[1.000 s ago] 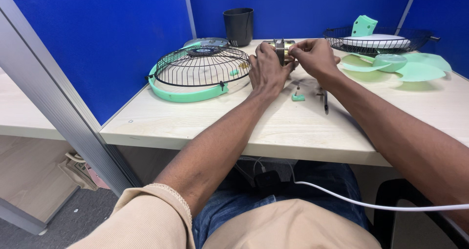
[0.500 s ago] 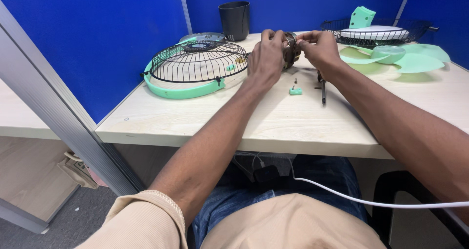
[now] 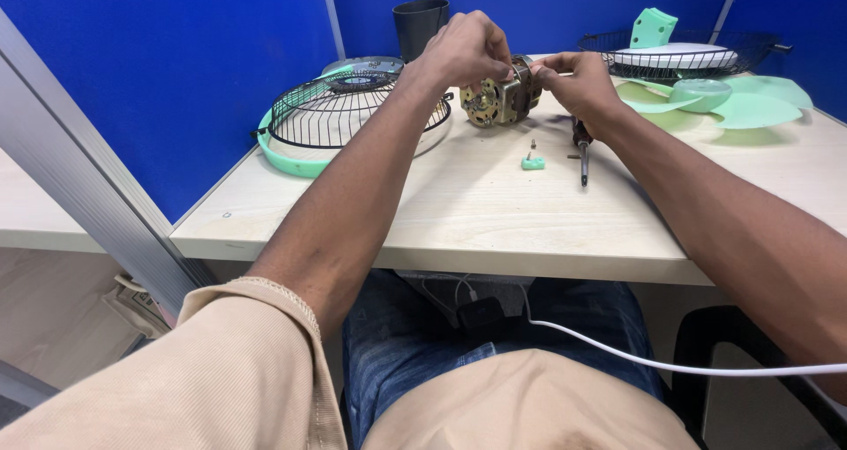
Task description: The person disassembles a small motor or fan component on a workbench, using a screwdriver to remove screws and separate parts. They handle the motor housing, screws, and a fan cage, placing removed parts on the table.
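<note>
- Blue walls stand behind a pale wooden desk.
- Head view: both hands hold a small round metal fan motor, gold and grey, at the back of the desk.
- Left hand is closed over the motor's top; right hand pinches its right side.
- A moment ago the motor sat lower on the desk; now it is lifted and tipped, so its gold face shows.
- Near the motor, toward the person, lie a small green plastic clip and a thin dark screwdriver.
- Left of the motor sits a black wire fan cage with a green rim.
- Right of the motor rest pale green fan blades.
</note>
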